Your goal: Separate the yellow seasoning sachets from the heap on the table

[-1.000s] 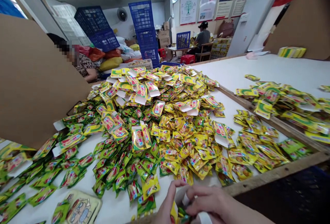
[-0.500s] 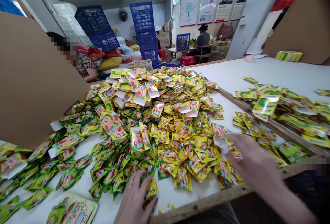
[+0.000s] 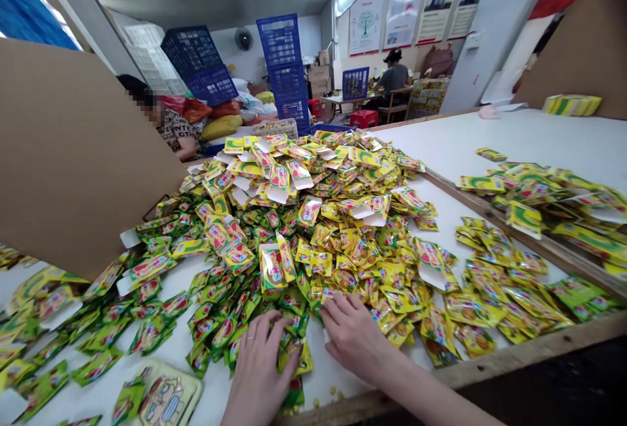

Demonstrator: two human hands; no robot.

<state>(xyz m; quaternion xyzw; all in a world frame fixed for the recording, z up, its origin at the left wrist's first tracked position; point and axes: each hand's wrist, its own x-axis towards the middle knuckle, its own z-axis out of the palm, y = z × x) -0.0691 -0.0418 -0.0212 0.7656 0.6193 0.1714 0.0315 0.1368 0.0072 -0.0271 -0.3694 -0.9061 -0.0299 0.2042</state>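
My left hand (image 3: pixel 262 364), with a ring on one finger, rests at the front edge of a heap of green packets (image 3: pixel 225 331). Its fingers curl down, and a small yellow packet (image 3: pixel 302 359) shows between thumb and fingers. Just to the right, my right hand (image 3: pixel 355 338) reaches into the heap where green meets yellow packets (image 3: pixel 347 282). Its fingers are pressed together and bent down; their tips are partly hidden, and what they grip cannot be made out. Behind both hands a small printed box (image 3: pixel 272 268) lies on the heap.
Open flat boxes (image 3: pixel 279 181) top the heap. A cartoon-printed case (image 3: pixel 169 396) lies front left. Brown cardboard (image 3: pixel 88 158) stands on the left. A wooden strip (image 3: pixel 455 194) divides the white table; more boxes (image 3: pixel 539 191) lie beyond. Two people sit farther back, near blue crates (image 3: pixel 287 80).
My right hand has moved left from the boxes and packets on the right to beside my left hand. My left hand stays at the heap's front. The view has shifted slightly.
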